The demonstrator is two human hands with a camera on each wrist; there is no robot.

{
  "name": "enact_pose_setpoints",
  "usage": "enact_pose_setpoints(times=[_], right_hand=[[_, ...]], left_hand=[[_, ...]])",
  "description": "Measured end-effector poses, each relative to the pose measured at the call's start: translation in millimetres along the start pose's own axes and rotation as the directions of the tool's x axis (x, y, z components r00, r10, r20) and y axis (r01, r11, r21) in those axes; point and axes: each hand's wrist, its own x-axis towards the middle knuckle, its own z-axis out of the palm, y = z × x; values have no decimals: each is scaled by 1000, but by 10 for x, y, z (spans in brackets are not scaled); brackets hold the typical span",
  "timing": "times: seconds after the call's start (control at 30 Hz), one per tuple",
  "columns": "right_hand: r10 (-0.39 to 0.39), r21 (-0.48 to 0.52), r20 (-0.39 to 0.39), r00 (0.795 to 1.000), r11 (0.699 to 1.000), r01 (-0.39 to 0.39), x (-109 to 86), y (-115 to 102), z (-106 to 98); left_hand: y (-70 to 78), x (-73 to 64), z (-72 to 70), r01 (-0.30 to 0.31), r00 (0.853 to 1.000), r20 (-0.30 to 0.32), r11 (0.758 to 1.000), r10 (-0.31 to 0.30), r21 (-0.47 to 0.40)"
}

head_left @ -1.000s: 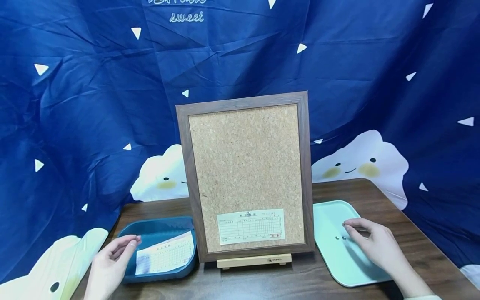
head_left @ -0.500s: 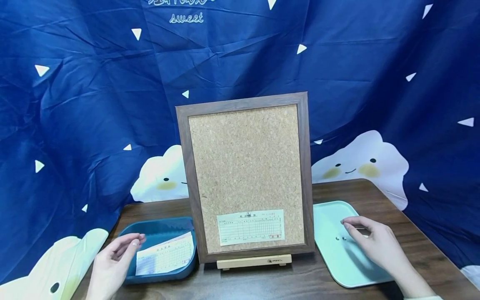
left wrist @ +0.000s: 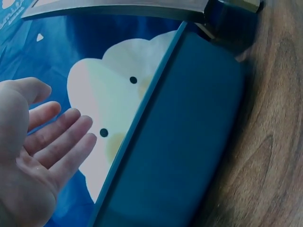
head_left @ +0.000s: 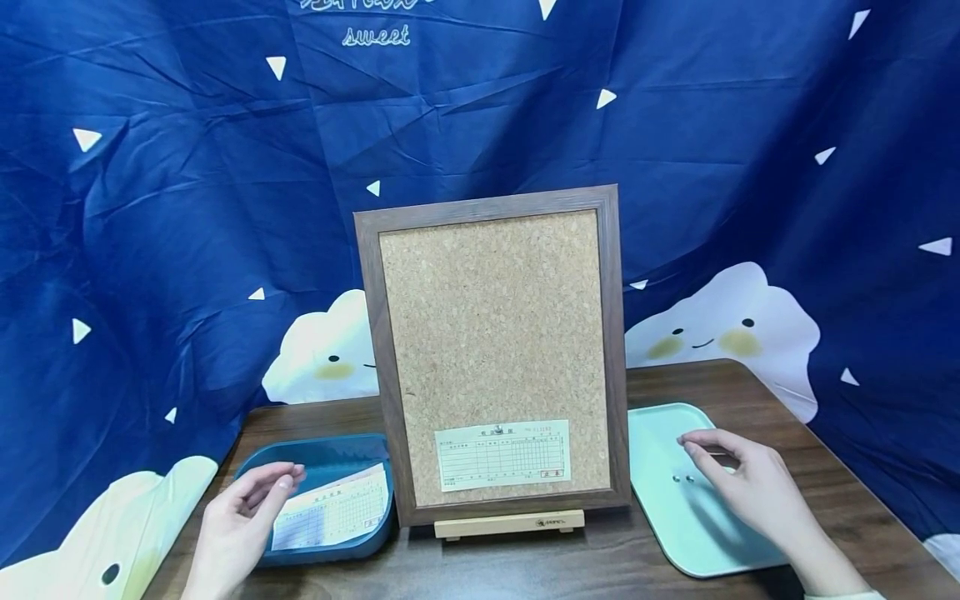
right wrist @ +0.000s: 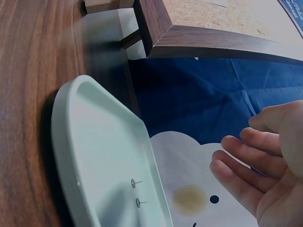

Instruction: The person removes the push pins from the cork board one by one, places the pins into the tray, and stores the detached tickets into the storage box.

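My left hand [head_left: 242, 515] hovers over the left side of a dark blue bin [head_left: 330, 447], its fingers loosely bent and holding nothing. Paper form slips [head_left: 330, 512] lie in that bin, just right of the fingertips. Over a mint green tray [head_left: 663, 429] is my right hand [head_left: 752, 479], relaxed, with nothing between thumb and fingers. Two thumbtacks [right wrist: 133, 183] rest point-up on the tray, below and apart from the hand. Between the hands stands a framed cork board [head_left: 495, 325]; a pale green form slip [head_left: 502, 454] is fixed near its bottom edge by a tack at the slip's top.
A small wooden stand [head_left: 510, 524] props the board on the dark wooden table [head_left: 525, 571]. Behind hangs a blue curtain [head_left: 480, 100] with cloud faces and white triangles. The board's frame sits close between bin and tray.
My left hand has drifted a little to the right, further over the bin and its slips. The right hand has barely moved, and the board and tacks stay put.
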Motion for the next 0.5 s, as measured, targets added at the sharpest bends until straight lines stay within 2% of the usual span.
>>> enact_pose_setpoints(times=[0.2, 0.5], right_hand=[[-5, -4, 2, 1000, 1000, 5, 21, -40, -9], [8, 0, 25, 1000, 1000, -8, 38, -116, 6]], left_hand=[[39, -9, 39, -32, 999, 25, 999, 32, -6], [96, -6, 77, -34, 998, 58, 999, 33, 10]])
